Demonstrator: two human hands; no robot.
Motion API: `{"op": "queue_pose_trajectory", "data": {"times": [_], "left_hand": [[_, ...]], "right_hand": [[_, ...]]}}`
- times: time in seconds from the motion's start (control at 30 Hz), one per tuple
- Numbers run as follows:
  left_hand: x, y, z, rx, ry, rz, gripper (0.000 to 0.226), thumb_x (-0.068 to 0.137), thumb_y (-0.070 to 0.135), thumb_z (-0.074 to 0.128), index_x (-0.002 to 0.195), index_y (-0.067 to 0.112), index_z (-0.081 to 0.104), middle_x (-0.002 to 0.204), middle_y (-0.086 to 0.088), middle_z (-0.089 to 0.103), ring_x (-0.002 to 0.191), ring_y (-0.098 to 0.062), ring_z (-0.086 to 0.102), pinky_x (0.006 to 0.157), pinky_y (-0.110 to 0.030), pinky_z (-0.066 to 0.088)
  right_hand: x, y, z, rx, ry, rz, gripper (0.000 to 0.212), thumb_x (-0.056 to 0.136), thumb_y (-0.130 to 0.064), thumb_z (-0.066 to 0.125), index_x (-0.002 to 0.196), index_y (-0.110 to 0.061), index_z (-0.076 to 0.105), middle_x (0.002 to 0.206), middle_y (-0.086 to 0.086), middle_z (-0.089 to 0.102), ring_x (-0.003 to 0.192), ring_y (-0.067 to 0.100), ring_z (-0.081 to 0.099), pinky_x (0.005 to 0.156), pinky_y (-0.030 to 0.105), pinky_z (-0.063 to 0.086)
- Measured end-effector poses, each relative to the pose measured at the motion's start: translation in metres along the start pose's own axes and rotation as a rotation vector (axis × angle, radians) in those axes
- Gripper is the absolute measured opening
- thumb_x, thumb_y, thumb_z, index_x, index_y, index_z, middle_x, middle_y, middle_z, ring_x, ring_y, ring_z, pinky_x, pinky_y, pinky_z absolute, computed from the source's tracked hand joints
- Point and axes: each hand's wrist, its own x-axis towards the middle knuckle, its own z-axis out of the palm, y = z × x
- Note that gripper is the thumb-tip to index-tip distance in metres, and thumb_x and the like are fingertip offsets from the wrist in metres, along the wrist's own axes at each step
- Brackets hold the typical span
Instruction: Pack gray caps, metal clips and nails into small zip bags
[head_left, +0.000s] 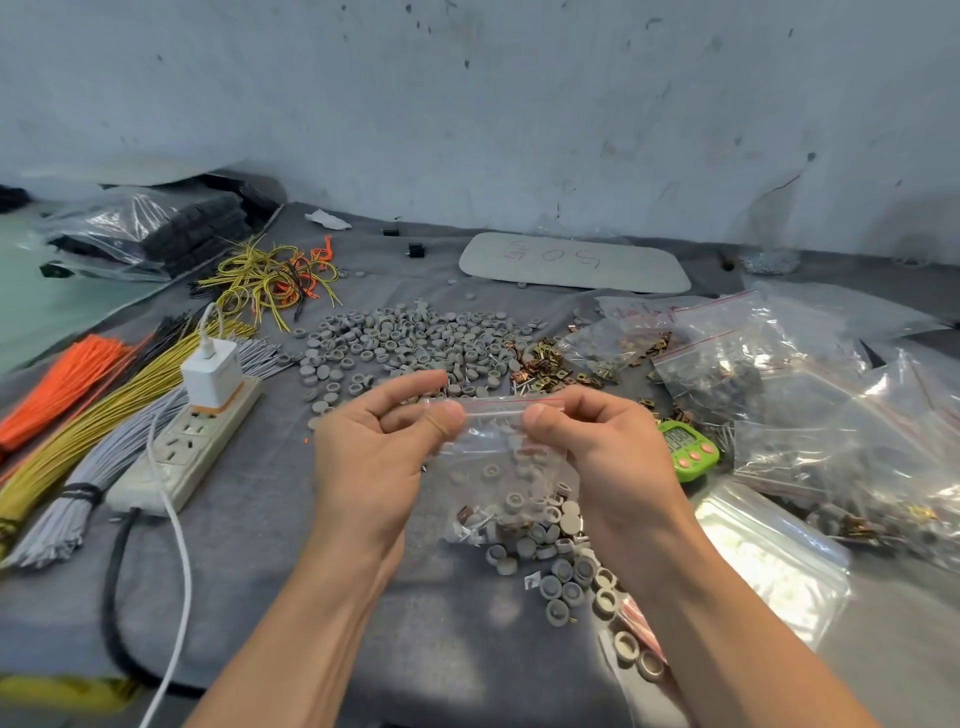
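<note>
Pinching the sealing strip of a small clear plastic zip bag (498, 452), the left hand (374, 452) holds its left top corner between thumb and forefinger; the right hand (608, 457) grasps the right top corner the same way; the strip's red-lined edge runs level between the two thumbs. The bag hangs in front of the person, above the gray cloth table cover (260, 545); gray caps and a few copper-coloured pieces lie in its lower part; its bottom edge sits just over a loose cluster of caps.

The main spread of round gray caps (405, 343) lies beyond the hands; the brass-coloured metal clips (540, 364) adjoin its right edge; thin metal nails (719, 431) lie beside a green digital timer (688, 449), near the right wrist.

Filled clear zip bags (831, 405) crowd the right side; a stack of empty clear bags (769, 551) lies just right of the right forearm. A white power strip (192, 452) and bundles of orange, yellow and gray wire (104, 415) occupy the left; bare cloth remains between the strip and the left forearm.
</note>
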Motion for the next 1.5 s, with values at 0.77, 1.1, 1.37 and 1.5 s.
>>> {"op": "queue_pose_trajectory", "data": {"times": [0.77, 1.1, 1.37, 1.5], "left_hand": [[-0.002, -0.003, 0.008, -0.020, -0.065, -0.060, 0.031, 0.076, -0.009, 0.077, 0.096, 0.014, 0.079, 0.074, -0.010, 0.077, 0.060, -0.010, 0.069, 0.057, -0.017, 0.054], [0.000, 0.003, 0.016, -0.117, -0.038, -0.038, 0.026, 0.095, 0.000, 0.062, 0.091, 0.016, 0.082, 0.084, -0.012, 0.078, 0.071, -0.016, 0.072, 0.066, -0.025, 0.063], [0.002, 0.014, 0.063, -0.095, -0.070, 0.062, 0.026, 0.101, 0.002, 0.059, 0.115, 0.022, 0.070, 0.082, -0.011, 0.079, 0.073, -0.019, 0.077, 0.063, -0.022, 0.060], [-0.006, 0.007, 0.118, 0.082, -0.258, 0.079, 0.032, 0.103, 0.024, 0.062, 0.132, 0.035, 0.061, 0.103, 0.013, 0.079, 0.100, -0.003, 0.073, 0.089, -0.028, 0.059]], "right_hand": [[-0.004, 0.005, -0.003, -0.084, -0.070, -0.079, 0.016, 0.092, -0.011, 0.073, 0.080, -0.013, 0.083, 0.081, 0.016, 0.077, 0.073, 0.025, 0.073, 0.073, 0.033, 0.061], [-0.012, 0.002, -0.017, -0.276, -0.288, -0.069, 0.015, 0.090, -0.023, 0.075, 0.101, -0.030, 0.082, 0.098, -0.004, 0.080, 0.090, 0.009, 0.075, 0.077, 0.019, 0.055], [-0.028, -0.029, -0.083, -0.083, 0.089, -0.150, 0.027, 0.099, -0.003, 0.062, 0.081, -0.008, 0.082, 0.071, 0.018, 0.072, 0.063, 0.021, 0.061, 0.057, 0.024, 0.052], [-0.024, -0.059, -0.136, -0.084, 0.248, -0.148, 0.030, 0.099, -0.006, 0.062, 0.079, -0.013, 0.082, 0.069, 0.012, 0.072, 0.061, 0.015, 0.064, 0.056, 0.022, 0.053]]}}
